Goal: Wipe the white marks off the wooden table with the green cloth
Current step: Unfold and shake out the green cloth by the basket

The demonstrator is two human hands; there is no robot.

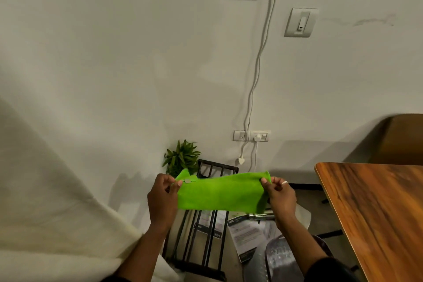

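A bright green cloth (220, 192) hangs stretched flat in the air between both hands, in front of me and left of the table. My left hand (163, 199) pinches its upper left corner, where a small grey tag shows. My right hand (279, 197), with a pale ring on one finger, pinches the upper right corner. The wooden table (375, 213) fills the lower right; its visible top is brown wood grain and I see no white marks on the part in view.
A black metal rack (201, 231) stands on the floor below the cloth, with papers (246, 236) beside it. A small green plant (182, 158) sits by the wall. Wall sockets (251, 136) with white cables hang above. A cream fabric (52, 201) fills the lower left.
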